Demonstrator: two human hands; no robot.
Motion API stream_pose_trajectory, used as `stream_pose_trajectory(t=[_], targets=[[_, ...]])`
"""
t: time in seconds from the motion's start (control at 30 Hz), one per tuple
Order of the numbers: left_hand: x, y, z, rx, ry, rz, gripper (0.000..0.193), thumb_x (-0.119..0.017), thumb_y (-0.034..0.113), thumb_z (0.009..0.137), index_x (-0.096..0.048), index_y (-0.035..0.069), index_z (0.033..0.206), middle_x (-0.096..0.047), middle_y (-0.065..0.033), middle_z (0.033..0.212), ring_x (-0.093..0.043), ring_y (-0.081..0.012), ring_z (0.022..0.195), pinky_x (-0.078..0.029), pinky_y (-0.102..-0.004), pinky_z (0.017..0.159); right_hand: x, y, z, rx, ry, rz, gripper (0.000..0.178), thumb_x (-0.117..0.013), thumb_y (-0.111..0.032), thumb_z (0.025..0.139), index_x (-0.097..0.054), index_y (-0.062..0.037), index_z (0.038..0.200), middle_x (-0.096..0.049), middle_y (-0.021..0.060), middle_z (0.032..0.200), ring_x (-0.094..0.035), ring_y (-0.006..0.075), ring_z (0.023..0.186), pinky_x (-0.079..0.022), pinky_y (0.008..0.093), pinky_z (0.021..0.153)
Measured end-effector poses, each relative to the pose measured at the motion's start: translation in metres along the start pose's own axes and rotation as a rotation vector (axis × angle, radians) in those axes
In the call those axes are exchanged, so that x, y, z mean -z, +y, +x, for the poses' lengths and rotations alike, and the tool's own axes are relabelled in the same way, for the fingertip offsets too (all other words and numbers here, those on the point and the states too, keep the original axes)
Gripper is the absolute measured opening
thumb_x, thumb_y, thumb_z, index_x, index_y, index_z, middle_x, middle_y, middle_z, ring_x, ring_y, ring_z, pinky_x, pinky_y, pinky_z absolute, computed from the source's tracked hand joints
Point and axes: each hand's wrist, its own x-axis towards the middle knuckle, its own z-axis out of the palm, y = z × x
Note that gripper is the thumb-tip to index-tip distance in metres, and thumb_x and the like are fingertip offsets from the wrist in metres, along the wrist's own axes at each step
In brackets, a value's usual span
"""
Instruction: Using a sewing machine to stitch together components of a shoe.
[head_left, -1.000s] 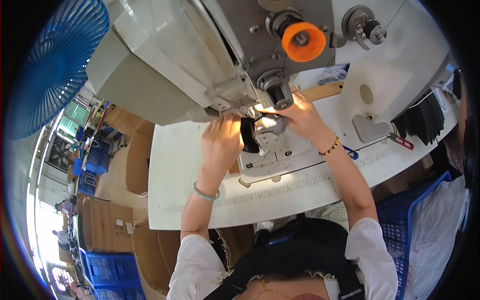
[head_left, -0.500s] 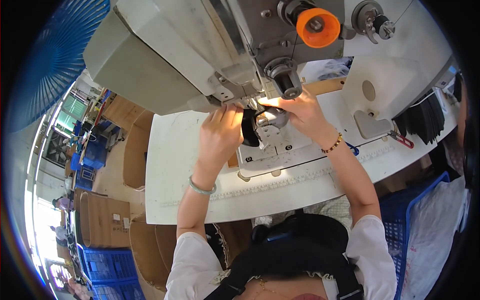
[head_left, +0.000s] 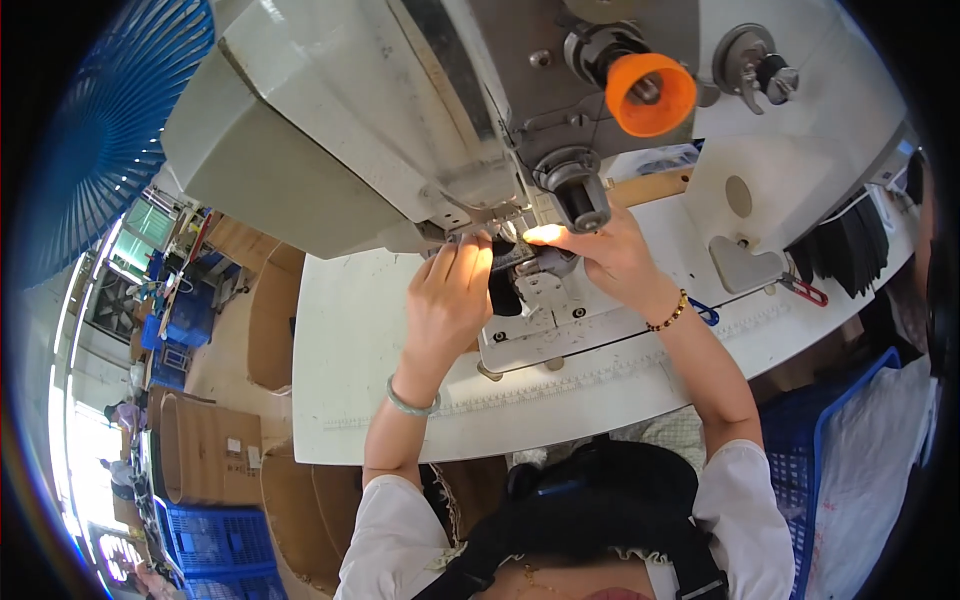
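Note:
Under the head of a large grey-white sewing machine (head_left: 330, 130) lies a small black piece of material (head_left: 506, 294), at the lit needle area. My left hand (head_left: 447, 300) is closed over its left side, fingers together and pressed down on it. From the right my right hand (head_left: 622, 262) reaches in, a fingertip at the piece's far right end beside the presser foot. Its other fingers curl inward and are partly hidden behind a metal tension knob (head_left: 578, 190). The grip of my right fingers shows only in part.
A white sewing table (head_left: 350, 360) carries a printed ruler strip. At right lie red-handled snips (head_left: 804, 290), a blue-handled tool (head_left: 706, 313) and a stack of black pieces (head_left: 845, 245). Orange cone (head_left: 650, 95) juts above. Blue crates (head_left: 215, 530) and cartons (head_left: 210, 447) stand on the floor.
The whole view has shifted slightly, with the machine and table lower in the picture. Both hands stay at the needle area; the left fingers now sit further over the black piece.

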Motion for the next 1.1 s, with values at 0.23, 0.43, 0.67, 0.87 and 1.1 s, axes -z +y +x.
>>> stream_pose_trajectory(t=[0.23, 0.43, 0.67, 0.87, 1.1], targets=[[0.005, 0.006, -0.003, -0.056, -0.004, 0.109, 0.038, -0.054, -0.001, 0.058, -0.058, -0.005, 0.096, -0.059, -0.0099, 0.09, -0.043, -0.0112, 0.059, -0.038, -0.0207, 0.048, 0.003, 0.006, -0.003, 0.105, -0.025, 0.004, 0.036, -0.056, 0.004, 0.058, -0.063, -0.0133, 0.088, -0.051, 0.0029, 0.085, -0.047, 0.0223, 0.074, -0.041, 0.0319, 0.065], [0.009, 0.01, -0.005, -0.092, -0.035, 0.147, 0.041, -0.053, 0.002, 0.056, -0.059, -0.006, 0.096, -0.06, -0.0086, 0.091, -0.04, -0.0096, 0.058, -0.035, -0.0192, 0.047, 0.003, 0.007, -0.007, 0.103, -0.034, 0.091, 0.038, -0.058, 0.004, 0.055, -0.065, -0.0152, 0.088, -0.053, 0.0026, 0.085, -0.046, 0.0216, 0.071, -0.047, 0.0336, 0.073], [0.01, 0.008, -0.007, -0.101, -0.045, 0.154, 0.046, -0.052, 0.004, 0.054, -0.059, -0.007, 0.099, -0.061, -0.0106, 0.094, -0.04, -0.0093, 0.057, -0.033, -0.018, 0.047, 0.005, 0.006, -0.007, 0.124, -0.049, 0.062, 0.037, -0.061, -0.001, 0.055, -0.067, -0.0162, 0.088, -0.054, 0.0026, 0.086, -0.048, 0.0216, 0.074, -0.048, 0.0332, 0.072], [0.009, 0.004, -0.005, -0.115, 0.004, 0.124, 0.044, -0.052, 0.001, 0.056, -0.059, -0.007, 0.099, -0.061, -0.012, 0.094, -0.041, -0.0091, 0.058, -0.035, -0.0184, 0.048, 0.004, 0.005, -0.009, 0.11, -0.051, 0.06, 0.036, -0.063, -0.004, 0.055, -0.067, -0.017, 0.089, -0.053, 0.0021, 0.086, -0.049, 0.0207, 0.075, -0.046, 0.0312, 0.066], [0.014, 0.007, -0.006, -0.148, -0.047, 0.149, 0.041, -0.053, 0.0, 0.057, -0.059, -0.01, 0.096, -0.061, -0.0128, 0.094, -0.04, -0.009, 0.056, -0.035, -0.0183, 0.048, 0.006, 0.004, -0.011, 0.109, -0.045, 0.05, 0.035, -0.066, -0.008, 0.054, -0.068, -0.0178, 0.088, -0.05, 0.0019, 0.083, -0.049, 0.0202, 0.075, -0.045, 0.0304, 0.064]])
